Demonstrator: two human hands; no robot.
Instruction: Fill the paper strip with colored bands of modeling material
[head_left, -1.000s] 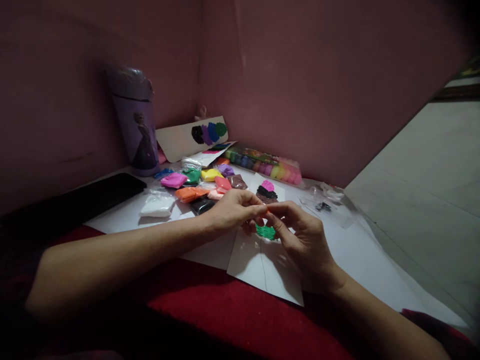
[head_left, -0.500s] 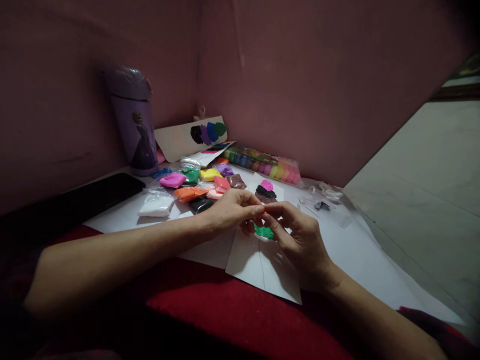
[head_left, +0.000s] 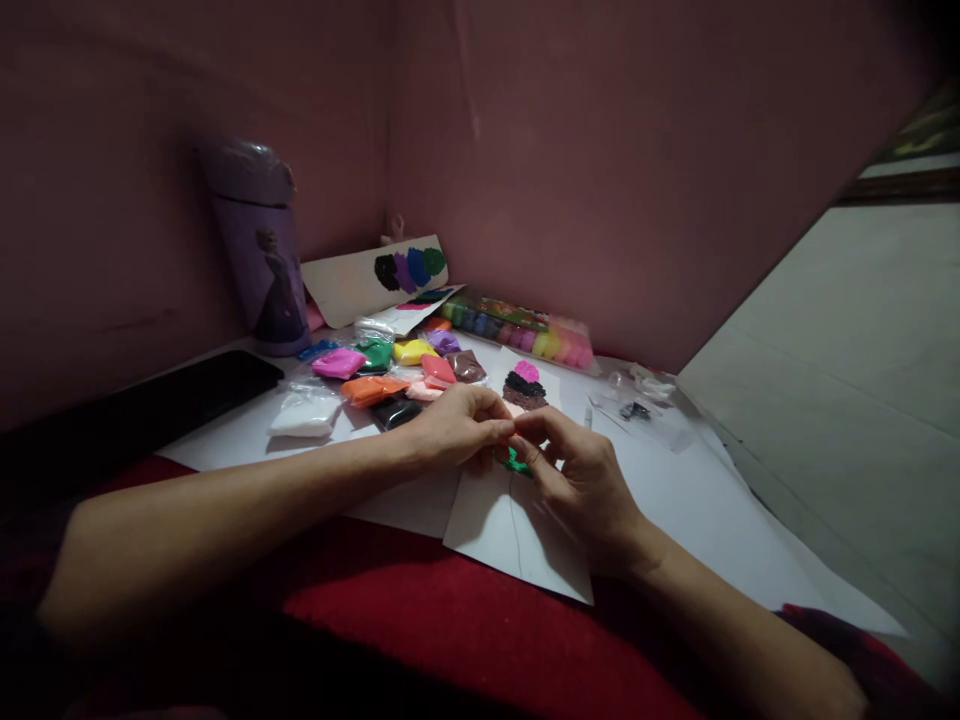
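My left hand (head_left: 469,428) and my right hand (head_left: 574,465) meet over a white card, fingertips pinched together. Between them shows a tiny bit of orange-red clay (head_left: 515,436), mostly hidden by the fingers. Below lies the white card (head_left: 487,530), with a thin curved line drawn on its near part. Patches of pink, black and brown clay (head_left: 526,385) cover its far part, and a green clay patch (head_left: 514,461) is partly covered by my hands.
Several clay packets, among them an orange packet (head_left: 373,389) and a white packet (head_left: 304,412), lie to the left. Behind stand a purple tumbler (head_left: 262,260) and a decorated card (head_left: 345,285). A clear pack of colours (head_left: 517,325) rests by the wall; a plastic bag (head_left: 652,425) lies right.
The whole view has shifted slightly, so things appear a little further left. My hands stay pinched together over the card, now covering more of the green patch.
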